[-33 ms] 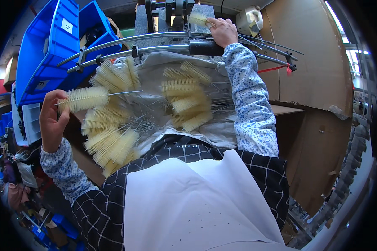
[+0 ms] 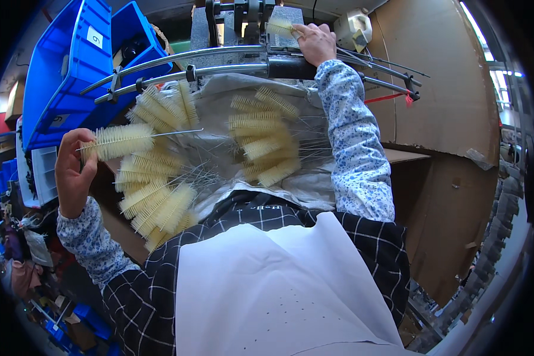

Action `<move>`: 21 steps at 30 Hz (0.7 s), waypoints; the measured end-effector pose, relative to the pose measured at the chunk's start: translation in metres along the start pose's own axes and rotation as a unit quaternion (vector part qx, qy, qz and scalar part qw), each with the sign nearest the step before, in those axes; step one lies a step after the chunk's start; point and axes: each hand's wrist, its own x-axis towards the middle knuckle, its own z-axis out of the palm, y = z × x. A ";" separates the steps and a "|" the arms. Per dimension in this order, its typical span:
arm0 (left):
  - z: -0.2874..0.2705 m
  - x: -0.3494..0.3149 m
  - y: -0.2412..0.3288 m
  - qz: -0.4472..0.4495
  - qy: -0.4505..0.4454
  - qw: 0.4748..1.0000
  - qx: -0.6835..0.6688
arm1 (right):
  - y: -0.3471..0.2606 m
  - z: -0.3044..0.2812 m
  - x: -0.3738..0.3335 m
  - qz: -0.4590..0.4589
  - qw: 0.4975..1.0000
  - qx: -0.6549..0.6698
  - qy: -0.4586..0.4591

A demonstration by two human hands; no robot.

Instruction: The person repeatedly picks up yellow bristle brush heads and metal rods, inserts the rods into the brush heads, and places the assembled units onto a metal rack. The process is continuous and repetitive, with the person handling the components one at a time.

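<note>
Between the thumb and fingers of my left hand [image 2: 76, 172] is the end of a cream-bristled bottle brush [image 2: 124, 141]; its bare wire points right. This brush hangs above a pile of similar brushes [image 2: 157, 204] on the left. My right hand [image 2: 316, 44], up at the machine [image 2: 243, 56], pinches the tip of another pale brush [image 2: 279, 26]. The wire of that one is hidden among the machine parts. A second pile of brushes [image 2: 264, 136] lies in the middle on a grey cloth [image 2: 213, 89], wires toward my right sleeve.
Two metal rails [image 2: 160, 61] run across in front of the machine. Blue bins [image 2: 71, 71] stand at the upper left. Large cardboard sheets [image 2: 439, 89] rise on the right, and a red ribbon [image 2: 409, 99] hangs from the rail end. A white jug [image 2: 355, 26] sits at the back.
My left hand and its bottle brush have shifted very slightly. The right hand stays in place on its brush.
</note>
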 end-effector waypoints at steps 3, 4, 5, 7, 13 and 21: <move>0.002 0.001 0.003 0.013 -0.010 1.000 -0.026 | 0.005 0.014 0.013 -0.037 0.997 -0.050 0.047; 0.005 0.004 0.004 0.021 -0.019 0.999 -0.032 | 0.001 0.011 0.018 -0.016 0.999 -0.043 -0.002; 0.008 0.008 0.006 0.031 -0.029 0.998 -0.037 | 0.006 0.014 0.021 -0.030 0.998 -0.057 0.013; 0.017 0.012 0.011 0.037 -0.041 0.998 -0.030 | 0.010 0.023 0.024 -0.061 0.994 -0.082 0.044; 0.011 0.008 0.009 0.042 -0.024 0.999 -0.016 | 0.033 0.015 -0.002 0.063 0.993 -0.015 0.096; 0.007 0.006 0.011 0.047 0.001 0.999 -0.014 | 0.041 0.020 -0.008 0.096 0.983 0.117 0.104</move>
